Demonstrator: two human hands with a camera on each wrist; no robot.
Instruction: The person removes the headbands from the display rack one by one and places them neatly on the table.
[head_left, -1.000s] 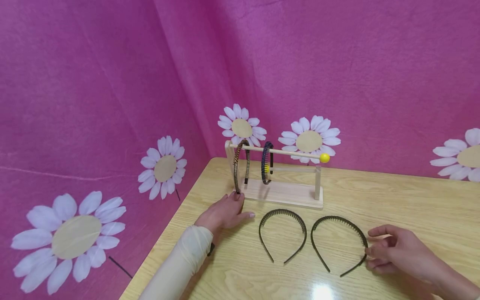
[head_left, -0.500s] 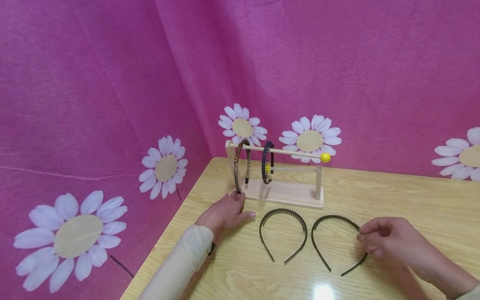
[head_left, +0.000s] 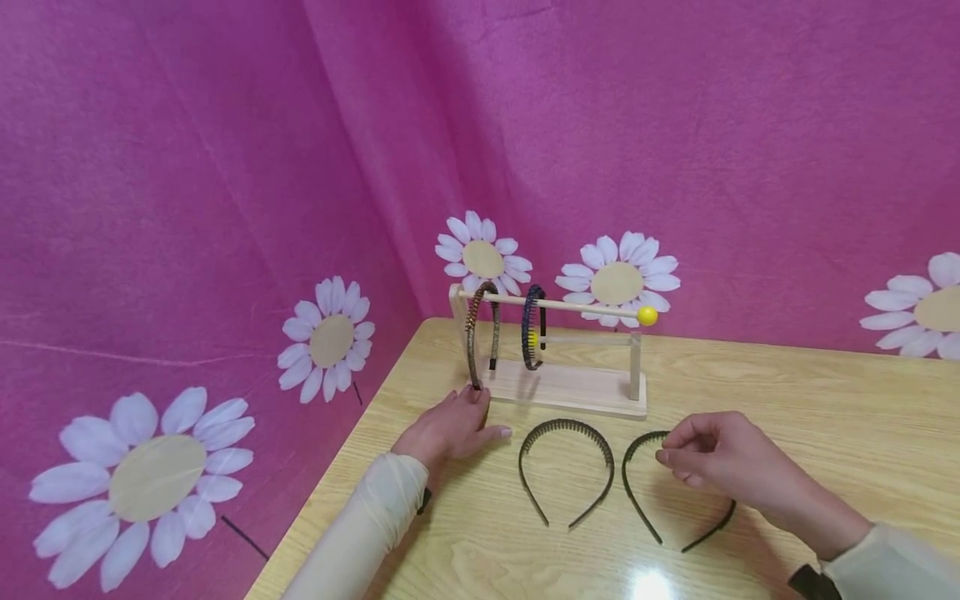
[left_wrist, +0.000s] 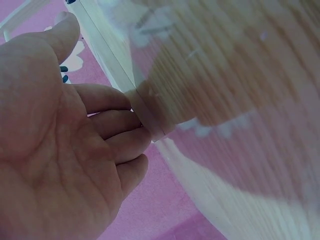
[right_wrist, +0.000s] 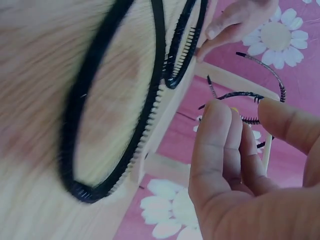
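Observation:
My left hand [head_left: 450, 427] rests its fingertips against the front left corner of the wooden stand [head_left: 577, 392]; its fingers are relaxed. On the stand's upper rod hang a brown patterned headband [head_left: 472, 342] at the left end and a dark blue headband [head_left: 528, 333] to its right. Two black toothed headbands lie flat on the table. My right hand [head_left: 720, 458] hovers over the right black headband [right_wrist: 69, 140] and hides part of its arch. In the right wrist view, a gap shows between thumb and fingers, with nothing held. The left black headband [head_left: 564, 423] lies beside it.
A yellow ball [head_left: 647, 316] caps the upper rod's free right end. A shorter lower rod [head_left: 588, 340] runs from the right post [head_left: 636, 367] and also has a yellow tip. Pink cloth [head_left: 712, 167] with daisies hangs behind the wooden table [head_left: 810, 392] and at its left.
My right hand has moved left and slightly away from me, from the right headband's outer side to over its arch. Left hand, stand and headbands stay where they were.

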